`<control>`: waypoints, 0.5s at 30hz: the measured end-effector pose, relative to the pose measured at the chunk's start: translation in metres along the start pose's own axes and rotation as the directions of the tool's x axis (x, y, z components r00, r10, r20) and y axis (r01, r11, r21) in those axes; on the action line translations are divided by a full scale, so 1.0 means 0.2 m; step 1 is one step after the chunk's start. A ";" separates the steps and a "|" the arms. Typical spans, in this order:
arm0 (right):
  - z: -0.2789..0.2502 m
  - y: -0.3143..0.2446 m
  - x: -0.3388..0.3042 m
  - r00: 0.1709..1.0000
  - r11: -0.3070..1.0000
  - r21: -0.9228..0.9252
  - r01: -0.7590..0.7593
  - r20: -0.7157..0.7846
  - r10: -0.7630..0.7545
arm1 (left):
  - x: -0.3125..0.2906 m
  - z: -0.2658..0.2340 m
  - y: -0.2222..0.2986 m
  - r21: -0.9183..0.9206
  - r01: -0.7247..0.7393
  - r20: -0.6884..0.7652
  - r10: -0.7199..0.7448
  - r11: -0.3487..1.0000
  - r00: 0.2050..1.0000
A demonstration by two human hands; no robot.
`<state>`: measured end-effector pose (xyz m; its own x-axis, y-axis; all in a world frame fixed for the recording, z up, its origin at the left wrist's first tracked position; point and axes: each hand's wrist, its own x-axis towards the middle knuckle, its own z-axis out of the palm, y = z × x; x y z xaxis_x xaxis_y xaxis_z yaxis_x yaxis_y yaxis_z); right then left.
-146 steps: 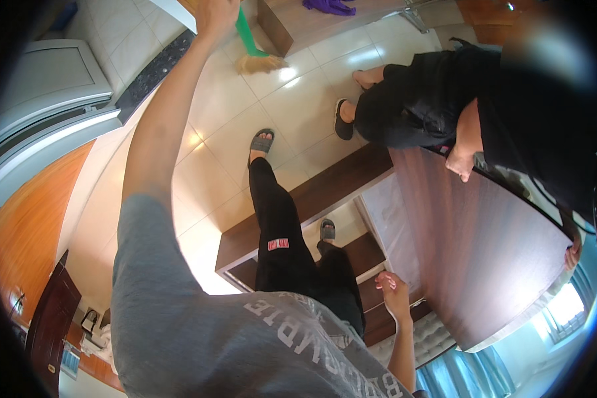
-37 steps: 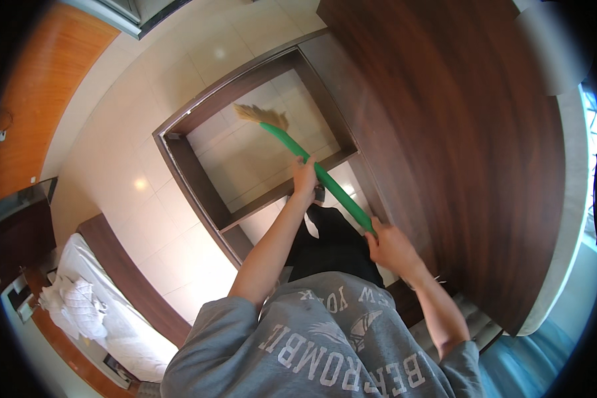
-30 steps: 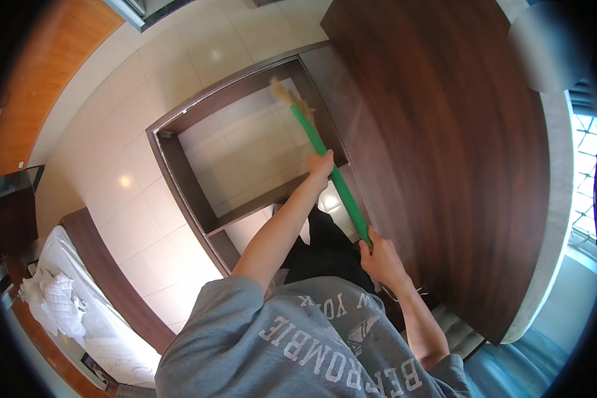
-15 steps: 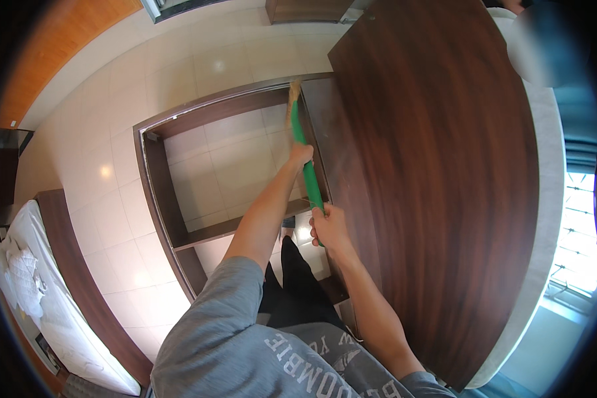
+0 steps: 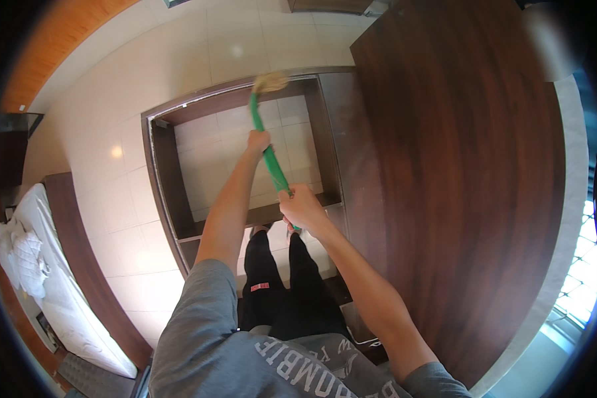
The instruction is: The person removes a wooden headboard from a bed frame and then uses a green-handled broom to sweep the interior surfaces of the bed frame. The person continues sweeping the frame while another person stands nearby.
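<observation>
- The broom has a green handle and yellow straw at its top end.
- The left hand is wrapped around the green handle, higher up, closer to the straw.
- The right hand is closed around the same handle, near its bottom end. A little bit of green pokes out under it.
- The broom slants over the open box part of the brown wooden frame. The straw is at the far edge of the frame, nearer the far right corner than the far left one. The straw is blurry, so I can't tell if it touches the wood.
- The right hand is above the near bar of the box part, close to its near right corner.
- Shiny pale floor tiles lie past the left edge of the frame, and more tiles show inside it.
- Two legs in black pants stand on the near side of the near bar. One leg has a small red and white patch.
- A big dark brown board fills the space past the right edge of the frame.
- Way over on the left is a bed with a white sheet. A heap of white cloth sits at its far left side.
- A bright window is at the right.
</observation>
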<state>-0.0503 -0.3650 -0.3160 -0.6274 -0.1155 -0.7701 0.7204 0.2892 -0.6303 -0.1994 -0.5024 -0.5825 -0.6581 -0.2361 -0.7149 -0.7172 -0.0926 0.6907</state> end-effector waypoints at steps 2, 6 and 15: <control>0.01 -0.06 -0.03 0.998 0.999 -0.049 -0.007 0.064 0.010 | -0.08 -0.12 0.01 0.021 0.045 -0.090 -0.043 0.999 0.995; -0.11 0.05 -0.21 0.999 0.999 -0.033 0.006 0.041 -0.005 | -0.18 -0.11 -0.09 0.210 -0.019 -0.023 0.025 0.978 0.999; -0.24 -0.08 -0.42 0.925 0.913 -0.349 -0.212 -0.372 0.072 | -0.54 0.69 0.12 -0.001 0.033 0.241 -0.032 0.999 0.970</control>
<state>-0.0242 -0.3139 -0.2363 -0.6386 0.2680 -0.7213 0.6874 0.6199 -0.3783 -0.1782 -0.3454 -0.5037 -0.6711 0.0075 -0.7414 -0.7381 -0.1008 0.6671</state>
